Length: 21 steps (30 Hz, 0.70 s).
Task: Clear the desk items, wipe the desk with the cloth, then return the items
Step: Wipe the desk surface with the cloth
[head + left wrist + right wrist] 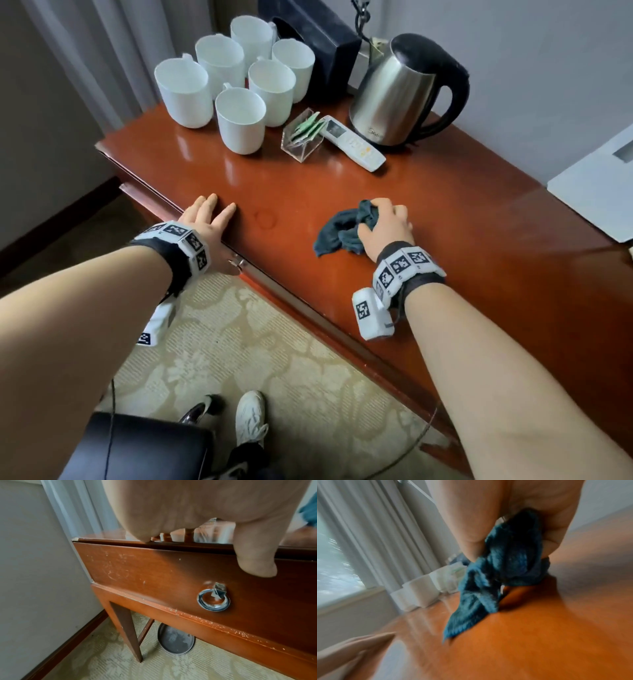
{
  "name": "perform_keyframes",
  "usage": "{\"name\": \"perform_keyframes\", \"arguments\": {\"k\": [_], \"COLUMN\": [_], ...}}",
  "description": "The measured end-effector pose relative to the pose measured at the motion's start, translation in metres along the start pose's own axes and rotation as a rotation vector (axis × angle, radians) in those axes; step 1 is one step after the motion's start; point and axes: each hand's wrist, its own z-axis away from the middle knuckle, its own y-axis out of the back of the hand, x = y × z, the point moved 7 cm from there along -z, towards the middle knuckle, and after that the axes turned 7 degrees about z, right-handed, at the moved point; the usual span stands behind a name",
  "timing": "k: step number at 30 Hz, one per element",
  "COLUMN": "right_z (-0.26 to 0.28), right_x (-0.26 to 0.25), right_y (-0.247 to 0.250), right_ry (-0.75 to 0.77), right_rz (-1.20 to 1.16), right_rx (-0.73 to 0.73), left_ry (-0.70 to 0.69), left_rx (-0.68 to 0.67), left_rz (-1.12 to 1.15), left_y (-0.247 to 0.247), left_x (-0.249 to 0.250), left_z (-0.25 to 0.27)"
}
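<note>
My right hand (385, 224) grips a crumpled dark blue cloth (342, 228) and holds it down on the red-brown desk (445, 212) near its front middle. In the right wrist view the cloth (501, 574) hangs bunched between thumb and fingers and trails onto the wood. My left hand (209, 219) lies flat on the desk's front left edge with straight fingers, and its thumb (254, 555) hangs over the drawer front. Several white mugs (239, 85) stand at the back left.
A steel kettle (400, 92), a white remote (354, 142) and a clear holder of green sachets (303, 137) sit at the back. A black box (315, 37) stands behind the mugs. The drawer has a ring pull (213, 600). A white board (596, 185) lies at right.
</note>
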Motion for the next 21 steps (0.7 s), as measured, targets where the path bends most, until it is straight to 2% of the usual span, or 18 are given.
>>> {"name": "perform_keyframes", "arguments": {"k": [2, 4, 7, 11, 15, 17, 21], "right_z": [-0.012, -0.015, -0.008, 0.026, 0.066, 0.074, 0.058], "right_x": [0.003, -0.014, -0.062, -0.132, -0.151, -0.142, -0.115], "right_y": [-0.010, -0.027, -0.050, -0.072, -0.083, -0.074, -0.033], "right_ry": [-0.070, -0.025, 0.176, 0.546, 0.815, 0.843, 0.698], "right_rz": [0.073, 0.129, 0.134, 0.222, 0.247, 0.242, 0.162], "right_rx": [-0.049, -0.081, -0.104, -0.215, -0.494, -0.562, -0.407], "left_ry": [-0.014, -0.036, -0.064, -0.092, -0.078, -0.067, -0.041], "left_rx": [-0.021, -0.032, -0.043, -0.019, -0.086, -0.108, -0.099], "left_rz": [-0.022, -0.043, -0.098, -0.106, -0.147, -0.168, -0.029], "left_y": [0.002, 0.007, 0.010, 0.011, 0.012, 0.014, 0.029], "left_x": [-0.002, -0.003, -0.005, -0.008, -0.011, -0.010, 0.003], "left_z": [-0.002, -0.003, -0.004, -0.005, -0.009, -0.009, -0.001]}}
